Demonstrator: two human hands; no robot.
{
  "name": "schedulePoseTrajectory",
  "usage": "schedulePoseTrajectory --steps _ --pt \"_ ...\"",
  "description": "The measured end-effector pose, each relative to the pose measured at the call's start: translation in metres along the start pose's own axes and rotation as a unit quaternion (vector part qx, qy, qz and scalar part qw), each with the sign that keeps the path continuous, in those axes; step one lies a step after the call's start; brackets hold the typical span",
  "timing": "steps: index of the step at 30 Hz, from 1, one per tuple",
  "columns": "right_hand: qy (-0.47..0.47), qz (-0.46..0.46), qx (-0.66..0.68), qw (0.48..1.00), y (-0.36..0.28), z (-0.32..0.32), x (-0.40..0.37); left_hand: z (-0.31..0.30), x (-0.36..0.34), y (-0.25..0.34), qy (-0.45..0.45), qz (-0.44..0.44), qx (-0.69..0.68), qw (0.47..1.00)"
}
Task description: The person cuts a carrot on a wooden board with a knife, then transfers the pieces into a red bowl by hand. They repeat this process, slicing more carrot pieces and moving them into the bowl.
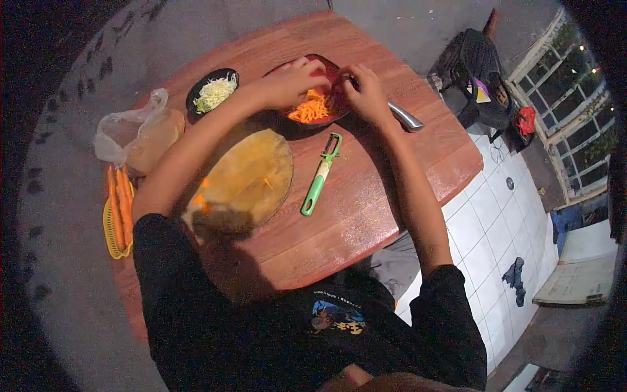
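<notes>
A dark-rimmed bowl with a red inside (pixel 336 110) stands toward the far side of the table, holding orange carrot shreds (pixel 311 110). My left hand (pixel 297 81) reaches over the bowl, fingers stretched out and slightly bent above its contents. At the bowl's right rim, my right hand (pixel 364 93) has its fingers curled around the edge. A metal knife handle (pixel 406 117) lies just right of that hand; whatever it joins is hidden. Nearer me is a green-handled peeler (pixel 321 175). Left of it lies a round wooden chopping board (pixel 251 173) with orange carrot bits.
A small black bowl of pale shreds (pixel 215 91) stands at the back left. Beside my left arm are a clear plastic bag (pixel 134 134) and a yellow basket (pixel 114 228) with whole carrots (pixel 121 202). The wooden table (pixel 366 209) has its edge near my body.
</notes>
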State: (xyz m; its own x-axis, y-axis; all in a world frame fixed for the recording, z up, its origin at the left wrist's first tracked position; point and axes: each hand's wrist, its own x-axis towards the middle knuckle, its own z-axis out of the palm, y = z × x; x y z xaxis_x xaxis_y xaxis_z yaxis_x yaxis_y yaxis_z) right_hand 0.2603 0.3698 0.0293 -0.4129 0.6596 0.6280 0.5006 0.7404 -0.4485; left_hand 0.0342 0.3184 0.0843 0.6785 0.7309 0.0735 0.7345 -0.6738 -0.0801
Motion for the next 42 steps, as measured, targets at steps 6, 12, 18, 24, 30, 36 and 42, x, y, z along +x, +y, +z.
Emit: schedulePoseTrajectory --steps 6,12,18,24,30,36,42 --pt "0.042 0.012 0.091 0.995 0.017 0.017 0.003 -0.034 -0.079 0.024 0.111 -0.029 -0.068 0.991" --pt "0.07 -0.042 0.081 0.993 0.0 -0.012 0.014 -0.037 -0.199 0.056 0.143 -0.184 -0.153 0.96" --pt "0.001 0.058 -0.29 0.955 0.04 -0.052 0.005 0.006 -0.25 0.109 0.125 -0.259 -0.187 0.939" --pt "-0.115 0.194 -0.201 0.953 0.116 -0.052 -0.007 0.02 -0.255 0.142 0.169 -0.269 -0.143 0.937" --pt "-0.197 0.239 -0.142 0.94 0.121 -0.05 -0.003 0.026 -0.203 0.142 0.162 -0.163 -0.127 0.965" --pt "-0.14 0.135 -0.256 0.947 0.07 -0.057 -0.006 0.022 -0.183 0.127 0.095 -0.089 -0.173 0.976" --pt "-0.155 0.153 -0.275 0.936 0.064 -0.055 -0.009 0.025 -0.203 0.152 0.071 -0.112 -0.122 0.984"
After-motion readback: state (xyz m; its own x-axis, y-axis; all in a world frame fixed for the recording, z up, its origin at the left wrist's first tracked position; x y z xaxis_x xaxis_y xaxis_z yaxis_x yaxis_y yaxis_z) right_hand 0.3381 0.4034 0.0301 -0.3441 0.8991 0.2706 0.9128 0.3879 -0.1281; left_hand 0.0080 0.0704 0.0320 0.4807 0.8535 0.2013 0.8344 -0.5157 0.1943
